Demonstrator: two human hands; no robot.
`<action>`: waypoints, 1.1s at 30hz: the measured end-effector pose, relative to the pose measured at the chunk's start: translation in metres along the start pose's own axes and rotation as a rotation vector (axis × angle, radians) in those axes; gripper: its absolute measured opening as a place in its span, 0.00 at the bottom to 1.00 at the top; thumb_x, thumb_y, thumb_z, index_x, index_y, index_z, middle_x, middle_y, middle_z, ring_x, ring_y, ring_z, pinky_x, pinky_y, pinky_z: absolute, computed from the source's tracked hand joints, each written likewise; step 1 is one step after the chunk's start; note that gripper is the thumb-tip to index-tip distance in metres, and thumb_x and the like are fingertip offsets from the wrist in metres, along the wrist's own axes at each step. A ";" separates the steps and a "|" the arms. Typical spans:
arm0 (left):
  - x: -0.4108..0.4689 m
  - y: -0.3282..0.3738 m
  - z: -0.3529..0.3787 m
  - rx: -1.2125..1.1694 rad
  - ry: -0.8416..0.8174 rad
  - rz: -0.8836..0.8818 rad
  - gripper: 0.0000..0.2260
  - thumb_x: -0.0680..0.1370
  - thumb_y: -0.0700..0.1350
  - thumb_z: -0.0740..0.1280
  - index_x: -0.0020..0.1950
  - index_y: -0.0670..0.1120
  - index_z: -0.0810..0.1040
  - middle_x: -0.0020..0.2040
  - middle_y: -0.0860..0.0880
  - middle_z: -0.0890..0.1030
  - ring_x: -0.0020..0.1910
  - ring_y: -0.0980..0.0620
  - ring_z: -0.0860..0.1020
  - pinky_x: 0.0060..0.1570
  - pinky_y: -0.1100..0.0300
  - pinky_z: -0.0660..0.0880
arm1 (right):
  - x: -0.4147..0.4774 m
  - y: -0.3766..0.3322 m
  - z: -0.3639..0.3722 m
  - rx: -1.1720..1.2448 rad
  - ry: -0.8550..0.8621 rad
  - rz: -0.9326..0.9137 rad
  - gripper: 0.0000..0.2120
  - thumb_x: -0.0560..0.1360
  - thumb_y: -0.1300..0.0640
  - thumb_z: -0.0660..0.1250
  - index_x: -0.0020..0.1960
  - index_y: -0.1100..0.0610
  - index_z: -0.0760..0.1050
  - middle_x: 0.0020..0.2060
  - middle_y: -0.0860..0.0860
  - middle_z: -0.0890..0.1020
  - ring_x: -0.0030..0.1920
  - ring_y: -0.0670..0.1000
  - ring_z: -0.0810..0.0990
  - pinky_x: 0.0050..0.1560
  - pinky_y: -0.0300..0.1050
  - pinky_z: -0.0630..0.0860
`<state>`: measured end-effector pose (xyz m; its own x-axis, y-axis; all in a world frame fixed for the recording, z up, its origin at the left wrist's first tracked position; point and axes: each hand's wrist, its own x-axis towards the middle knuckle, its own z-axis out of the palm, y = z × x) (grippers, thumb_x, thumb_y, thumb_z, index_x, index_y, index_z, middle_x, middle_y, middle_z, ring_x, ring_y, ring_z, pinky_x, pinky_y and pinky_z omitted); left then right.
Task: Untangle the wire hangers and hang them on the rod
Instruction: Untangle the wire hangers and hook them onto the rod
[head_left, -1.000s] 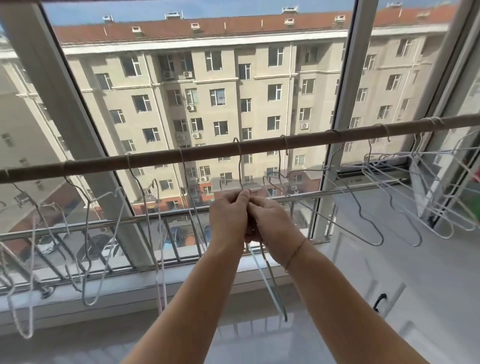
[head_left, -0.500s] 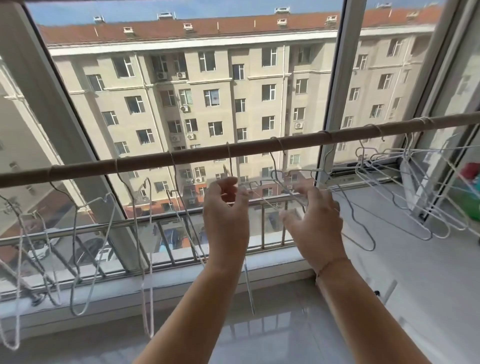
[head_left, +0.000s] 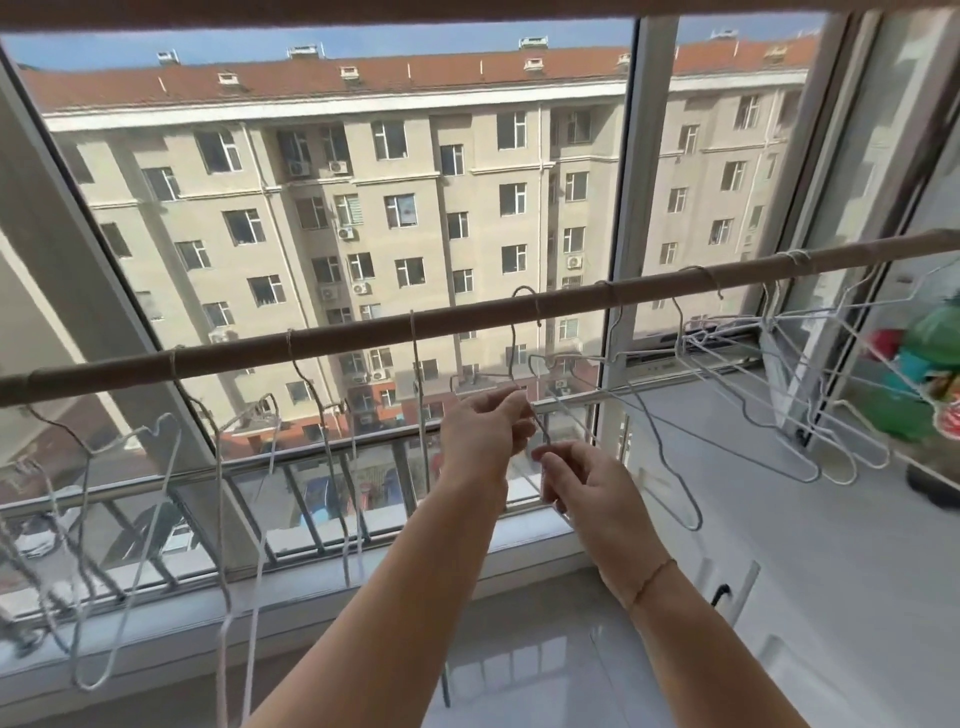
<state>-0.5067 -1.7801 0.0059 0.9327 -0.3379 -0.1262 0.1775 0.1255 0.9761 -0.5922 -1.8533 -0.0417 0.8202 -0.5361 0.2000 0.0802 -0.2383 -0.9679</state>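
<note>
Most wire hangers (head_left: 779, 415) on rod (head_left: 363, 332). Left hand (head_left: 485, 436) & right hand (head_left: 587, 488) pinch centre-frame hanger (head_left: 537, 415), hook on rod; finished? Can't tell.

Two bare arms reach out, with no sleeves on them. The left hand (head_left: 485, 434) has nothing on it. The right hand (head_left: 589, 493) has a thin string bracelet (head_left: 652, 577) around its wrist.
</note>
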 end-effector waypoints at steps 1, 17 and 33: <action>0.000 0.002 0.003 -0.014 -0.013 0.007 0.03 0.75 0.39 0.68 0.46 0.44 0.81 0.36 0.48 0.82 0.33 0.54 0.78 0.32 0.65 0.76 | 0.001 -0.001 0.000 0.015 0.013 -0.009 0.07 0.78 0.58 0.61 0.47 0.56 0.78 0.28 0.49 0.77 0.28 0.43 0.74 0.31 0.35 0.70; 0.030 0.020 0.023 -0.140 0.053 -0.071 0.05 0.71 0.31 0.70 0.40 0.41 0.79 0.34 0.44 0.80 0.32 0.50 0.77 0.30 0.62 0.77 | 0.041 -0.020 -0.001 -0.196 0.055 -0.096 0.07 0.76 0.57 0.62 0.47 0.57 0.79 0.32 0.49 0.78 0.35 0.50 0.77 0.41 0.48 0.76; 0.045 0.011 0.020 -0.202 0.186 -0.160 0.08 0.71 0.30 0.68 0.34 0.39 0.76 0.29 0.44 0.77 0.23 0.53 0.76 0.18 0.68 0.71 | 0.049 -0.006 0.003 -0.046 -0.103 -0.057 0.10 0.78 0.57 0.58 0.53 0.59 0.77 0.33 0.50 0.79 0.35 0.47 0.78 0.44 0.48 0.77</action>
<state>-0.4695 -1.8130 0.0142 0.9259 -0.1940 -0.3240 0.3683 0.2738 0.8885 -0.5513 -1.8756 -0.0264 0.8689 -0.4354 0.2355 0.1040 -0.3046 -0.9468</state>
